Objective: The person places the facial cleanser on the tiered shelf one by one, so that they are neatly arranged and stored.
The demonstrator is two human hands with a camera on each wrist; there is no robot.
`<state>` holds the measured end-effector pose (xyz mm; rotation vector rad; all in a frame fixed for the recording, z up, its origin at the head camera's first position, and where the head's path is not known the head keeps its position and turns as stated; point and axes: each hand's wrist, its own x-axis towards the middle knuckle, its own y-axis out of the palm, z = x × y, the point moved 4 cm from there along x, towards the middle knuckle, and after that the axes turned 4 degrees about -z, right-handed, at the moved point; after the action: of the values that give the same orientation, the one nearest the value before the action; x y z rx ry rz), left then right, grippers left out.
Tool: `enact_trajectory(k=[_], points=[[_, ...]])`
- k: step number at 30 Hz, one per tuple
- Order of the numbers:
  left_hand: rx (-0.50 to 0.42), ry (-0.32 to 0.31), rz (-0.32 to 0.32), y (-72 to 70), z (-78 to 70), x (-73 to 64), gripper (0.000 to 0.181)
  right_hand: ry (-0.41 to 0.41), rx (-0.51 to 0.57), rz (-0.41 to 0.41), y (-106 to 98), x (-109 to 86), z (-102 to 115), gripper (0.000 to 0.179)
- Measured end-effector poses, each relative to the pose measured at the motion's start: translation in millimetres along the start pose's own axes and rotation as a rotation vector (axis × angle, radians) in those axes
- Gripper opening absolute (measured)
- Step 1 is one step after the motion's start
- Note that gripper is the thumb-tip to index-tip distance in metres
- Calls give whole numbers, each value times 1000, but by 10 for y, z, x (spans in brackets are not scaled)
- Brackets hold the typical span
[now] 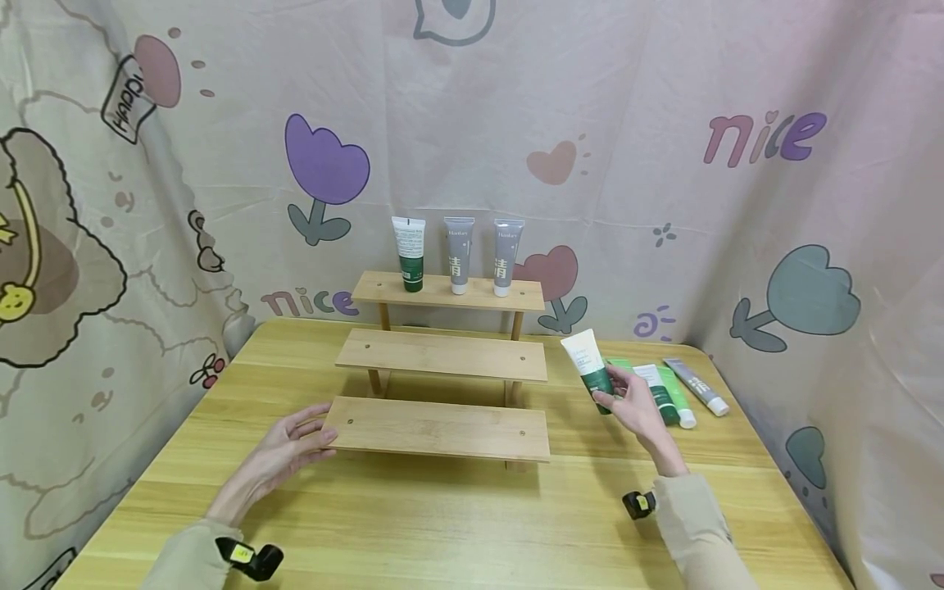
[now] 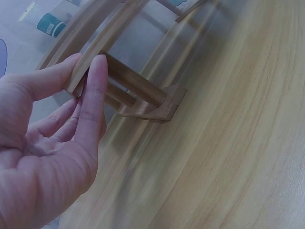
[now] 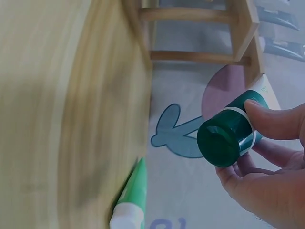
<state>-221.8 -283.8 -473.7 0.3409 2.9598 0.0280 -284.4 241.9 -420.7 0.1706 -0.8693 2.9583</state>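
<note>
Grip of the right hand point(image 1: 630, 401): clamped, thumb and fingers about one white-and-green tube point(image 1: 587, 360). Held tube: right of centre in the head frame, near the right end of the stand point(image 1: 442, 356), above the bench point(image 1: 479, 524); tilted, white end toward upper left, green cap downward. In the right wrist frame the cap faces the camera, right of centre.

Grip of the left hand point(image 1: 291, 447): clamped on the left end of the lowest board point(image 1: 442, 430), digits pinching it; left of centre, lower half of the head frame.

Stand: wooden, three tiers, centre of the frame. Top board point(image 1: 435, 292), upper centre, bears three upright tubes, caps down: one green-capped tube point(image 1: 410, 254) at left, one grey tube point(image 1: 459, 256) in the middle, a second grey tube point(image 1: 508, 256) at right.

Loose lot, right of the frame, lying on the bench beside the right hand: one green-and-white tube point(image 1: 656, 393), one light green tube point(image 1: 677, 397), one white-capped grey tube point(image 1: 696, 385); a further green piece point(image 1: 619, 362), mostly hidden.

Backdrop: printed cloth point(image 1: 612, 82), tulips and lettering.
</note>
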Motion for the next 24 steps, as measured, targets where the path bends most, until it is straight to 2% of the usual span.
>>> enact_trajectory(k=[8, 24], points=[[6, 2, -3, 2, 1, 0, 80, -24, 108, 6, 25, 11, 126, 55], [9, -2, -4, 4, 0, 2, 80, -78, 214, 5, 136, 64, 478, 55]])
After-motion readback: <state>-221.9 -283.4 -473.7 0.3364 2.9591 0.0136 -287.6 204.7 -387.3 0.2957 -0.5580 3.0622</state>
